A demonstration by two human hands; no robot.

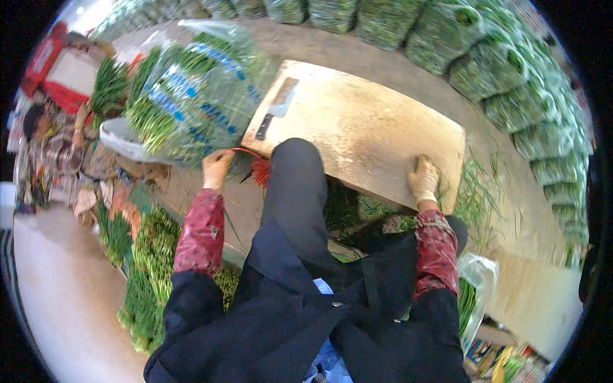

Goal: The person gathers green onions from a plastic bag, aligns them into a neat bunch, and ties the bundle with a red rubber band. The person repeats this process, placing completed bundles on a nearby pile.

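Observation:
My left hand (216, 168), in a pale glove, pinches the end of a thin red tie (246, 151). The strand runs to a bundle of red ties (260, 172) hanging beside my knee, at the near left corner of a wooden board (383, 124). On that board rests my gloved right hand (424, 178), palm down near the right end, with nothing visible in it. A cleaver (278, 109) with a black handle lies at the board's left end. Left of the board, green-stemmed vegetables (151, 119) fill a large clear plastic bag (215, 117) with blue print.
Bagged greens (443, 36) line the back and right. Loose green leaves (479, 186) litter the floor right of the board. Bundled greens (153, 258) lie at lower left. Another person (60, 139) sits at far left, one hand by a green bunch (109, 88).

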